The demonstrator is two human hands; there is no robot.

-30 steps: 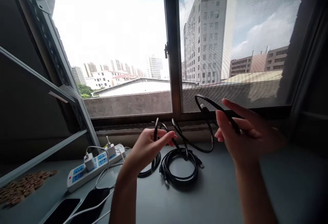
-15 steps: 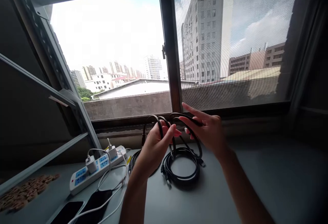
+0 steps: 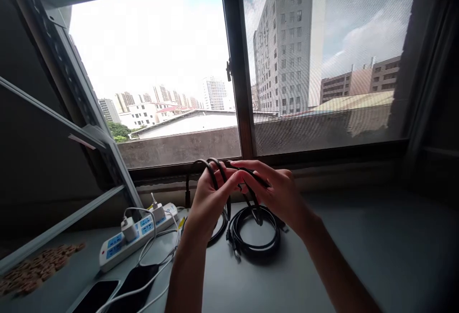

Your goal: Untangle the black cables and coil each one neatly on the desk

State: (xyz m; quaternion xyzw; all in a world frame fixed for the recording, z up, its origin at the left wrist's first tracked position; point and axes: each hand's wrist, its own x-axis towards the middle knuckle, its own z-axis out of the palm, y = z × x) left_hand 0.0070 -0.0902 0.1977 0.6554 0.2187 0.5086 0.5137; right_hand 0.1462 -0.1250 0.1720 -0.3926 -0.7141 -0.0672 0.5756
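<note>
Loops of a black cable [image 3: 219,169] hang over the fingers of my left hand [image 3: 211,198], which is closed around them. A connector end of this cable dangles left of that hand. My right hand [image 3: 276,188] pinches another stretch of the same cable, and its fingertips meet those of my left hand. Below the hands, a coiled black cable [image 3: 254,248] lies on the grey table, its plug ends showing at the left and right of the coil. A second coiled cable [image 3: 218,236] sits partly hidden behind my left forearm.
A white power strip [image 3: 124,251] with blue sockets holds two white chargers. White cords [image 3: 143,284] run across two dark phones [image 3: 95,297] at the lower left. Small brown pieces [image 3: 39,270] lie farther left. A metal shelf frame [image 3: 114,160] stands beside the window.
My right hand has moved left and its raised index finger has come down, so both hands now touch. My left hand, with the cable loops, has shifted slightly left.
</note>
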